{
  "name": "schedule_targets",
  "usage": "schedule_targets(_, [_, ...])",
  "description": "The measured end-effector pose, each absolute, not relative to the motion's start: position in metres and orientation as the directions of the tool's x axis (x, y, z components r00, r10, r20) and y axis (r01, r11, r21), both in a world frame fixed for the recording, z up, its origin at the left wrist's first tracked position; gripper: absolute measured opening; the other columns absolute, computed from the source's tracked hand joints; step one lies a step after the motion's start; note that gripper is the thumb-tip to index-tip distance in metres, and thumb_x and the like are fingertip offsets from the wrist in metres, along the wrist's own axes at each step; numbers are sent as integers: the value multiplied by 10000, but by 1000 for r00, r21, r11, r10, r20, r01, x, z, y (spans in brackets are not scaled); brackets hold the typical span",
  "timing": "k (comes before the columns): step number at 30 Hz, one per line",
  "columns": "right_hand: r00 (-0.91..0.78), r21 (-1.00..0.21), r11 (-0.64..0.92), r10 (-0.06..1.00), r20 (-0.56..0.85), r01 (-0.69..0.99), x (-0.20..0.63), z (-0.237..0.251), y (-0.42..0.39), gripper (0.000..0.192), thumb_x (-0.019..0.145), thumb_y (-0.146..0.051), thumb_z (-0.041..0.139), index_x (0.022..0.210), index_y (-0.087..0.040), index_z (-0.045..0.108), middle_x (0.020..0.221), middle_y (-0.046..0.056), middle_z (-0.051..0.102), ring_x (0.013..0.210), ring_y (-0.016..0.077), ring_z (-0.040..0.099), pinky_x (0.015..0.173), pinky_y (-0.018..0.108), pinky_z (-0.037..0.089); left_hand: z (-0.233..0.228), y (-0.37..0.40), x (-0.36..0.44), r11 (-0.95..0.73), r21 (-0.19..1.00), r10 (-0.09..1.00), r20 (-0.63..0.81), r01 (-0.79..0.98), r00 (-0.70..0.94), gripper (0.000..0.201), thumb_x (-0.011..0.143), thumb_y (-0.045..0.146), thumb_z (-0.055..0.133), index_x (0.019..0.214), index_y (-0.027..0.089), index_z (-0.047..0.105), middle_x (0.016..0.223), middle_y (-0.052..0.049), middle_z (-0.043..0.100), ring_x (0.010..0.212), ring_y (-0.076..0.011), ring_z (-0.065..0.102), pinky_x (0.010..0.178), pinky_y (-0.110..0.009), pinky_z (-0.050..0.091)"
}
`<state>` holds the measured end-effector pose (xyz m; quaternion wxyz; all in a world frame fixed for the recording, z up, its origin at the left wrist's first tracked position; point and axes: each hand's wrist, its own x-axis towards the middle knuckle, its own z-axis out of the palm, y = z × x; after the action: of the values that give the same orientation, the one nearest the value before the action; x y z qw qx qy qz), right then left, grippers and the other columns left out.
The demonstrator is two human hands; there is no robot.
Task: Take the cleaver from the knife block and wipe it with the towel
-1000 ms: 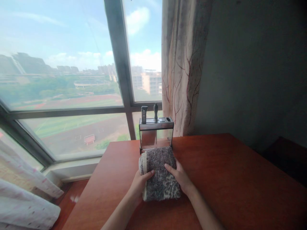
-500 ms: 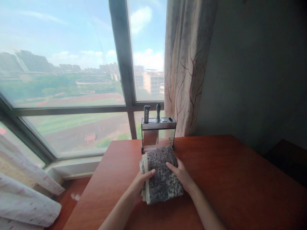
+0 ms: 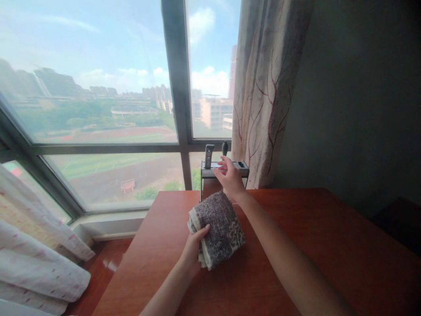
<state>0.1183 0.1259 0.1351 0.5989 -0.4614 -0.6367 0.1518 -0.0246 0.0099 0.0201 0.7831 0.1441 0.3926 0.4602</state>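
While the left hand [image 3: 194,245] grips a folded towel [image 3: 217,228] near the table's [image 3: 329,245] far edge, the right hand [image 3: 230,177] hangs open over the knife rack [image 3: 241,169] beyond it, fingers just beside two dark handles [image 3: 209,156]; a curtain [image 3: 266,96] hangs close behind.

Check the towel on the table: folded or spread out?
Folded. The towel is a compact thick bundle with stacked layer edges showing along its left side, gripped there by the left hand.

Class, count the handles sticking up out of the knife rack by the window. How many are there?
2. A grey flat handle stands at the rack's left end; a dark rounded handle rises just right of it, above the right hand, which may hide others.
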Motion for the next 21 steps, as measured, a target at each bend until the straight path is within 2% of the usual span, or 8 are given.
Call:
schedule_targets(5, [113, -717, 446, 804, 584, 536, 97, 154, 163, 561, 734, -326, 682, 1233, -193, 462, 1047, 114, 671, 887, 235, 655, 784, 381, 529, 21, 12, -27, 510, 602, 850, -463, -614, 252, 570, 735, 217, 692, 1262, 93, 513, 967, -173, 728, 916, -328, 687, 846, -451, 544])
schedule_targets(11, [99, -656, 383, 813, 573, 651, 91, 165, 173, 313, 825, -301, 578, 1116, -200, 524, 904, 81, 712, 856, 245, 665, 790, 378, 501, 21, 13, -28, 487, 612, 864, -443, -623, 240, 562, 730, 228, 697, 1248, 95, 525, 984, -174, 724, 899, -323, 692, 840, -443, 547])
schedule_targets(21, [80, -655, 403, 812, 578, 639, 99, 191, 181, 285, 809, -312, 574, 1058, -176, 551, 888, 92, 684, 821, 245, 634, 757, 369, 484, 16, 12, -28, 487, 623, 866, -436, -612, 246, 563, 727, 237, 705, 1247, 107, 533, 964, -168, 729, 895, -330, 692, 844, -470, 538])
